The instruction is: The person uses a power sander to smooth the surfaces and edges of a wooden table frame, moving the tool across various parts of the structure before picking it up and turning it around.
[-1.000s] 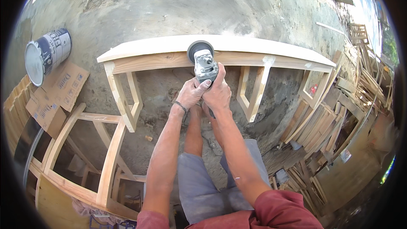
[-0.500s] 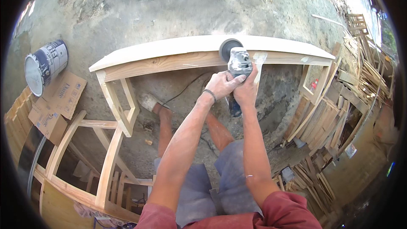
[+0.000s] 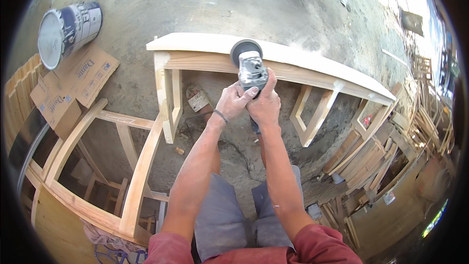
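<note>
A dust-covered angle grinder (image 3: 251,67) with a round dark sanding disc (image 3: 239,49) is gripped by both my hands. My right hand (image 3: 266,108) wraps round its body, thumb and fingers closed. Beside it, my left hand (image 3: 232,101) closes on the grinder's left side, a dark band at the wrist. The disc lies at the front edge of the pale top of a long wooden bench frame (image 3: 205,61), left of its middle. Part of the grinder's body is hidden behind my hands.
A second wooden frame (image 3: 139,186) stands at the lower left. Behind it are flattened cardboard (image 3: 100,71) and a large paint bucket (image 3: 80,27) on its side. Scrap wood (image 3: 364,159) is piled at the right. A dark cord (image 3: 239,154) crosses the floor by my feet.
The grinder and both hands have moved left along the bench's front edge, still held in the same grip. The whole view has shifted and turned, so the bench now slants down to the right.
</note>
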`<move>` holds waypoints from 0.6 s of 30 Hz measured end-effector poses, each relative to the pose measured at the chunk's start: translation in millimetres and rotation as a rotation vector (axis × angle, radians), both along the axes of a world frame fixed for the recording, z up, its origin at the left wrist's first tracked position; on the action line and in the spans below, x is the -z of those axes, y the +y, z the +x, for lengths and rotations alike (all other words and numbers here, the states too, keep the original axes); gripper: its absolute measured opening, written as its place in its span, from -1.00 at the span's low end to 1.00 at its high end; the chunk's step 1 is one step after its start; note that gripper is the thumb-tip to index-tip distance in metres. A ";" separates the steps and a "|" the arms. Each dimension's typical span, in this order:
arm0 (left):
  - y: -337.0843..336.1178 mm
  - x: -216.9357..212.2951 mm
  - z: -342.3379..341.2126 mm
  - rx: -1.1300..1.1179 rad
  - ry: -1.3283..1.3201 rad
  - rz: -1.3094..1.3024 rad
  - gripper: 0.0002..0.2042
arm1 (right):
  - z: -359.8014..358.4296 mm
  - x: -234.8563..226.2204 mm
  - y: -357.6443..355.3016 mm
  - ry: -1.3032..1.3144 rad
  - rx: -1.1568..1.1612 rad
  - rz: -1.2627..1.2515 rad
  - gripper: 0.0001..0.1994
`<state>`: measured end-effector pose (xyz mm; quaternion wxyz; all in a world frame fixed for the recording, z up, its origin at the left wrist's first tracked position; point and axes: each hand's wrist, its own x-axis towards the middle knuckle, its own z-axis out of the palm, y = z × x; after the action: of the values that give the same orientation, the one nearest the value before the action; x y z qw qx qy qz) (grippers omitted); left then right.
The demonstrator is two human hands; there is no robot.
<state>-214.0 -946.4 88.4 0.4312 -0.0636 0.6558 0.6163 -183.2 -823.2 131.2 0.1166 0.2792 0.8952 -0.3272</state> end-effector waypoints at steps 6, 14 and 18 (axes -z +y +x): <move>-85.6 0.1 -24.3 -0.314 -0.001 0.105 -0.48 | -50.5 7.4 -82.7 0.018 -0.197 -0.057 -0.15; -167.2 10.0 -48.8 -0.529 -0.117 0.156 -0.50 | -111.9 -2.1 -158.8 -0.103 -0.405 -0.086 -0.21; -190.8 6.0 -62.4 -0.564 -0.058 0.072 -0.43 | -129.9 -5.2 -183.6 -0.136 -0.444 -0.148 -0.20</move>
<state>-276.5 -1137.2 82.4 0.2635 -0.2456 0.5773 0.7328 -313.1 -1006.8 136.4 0.2657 0.0874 0.8984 -0.3387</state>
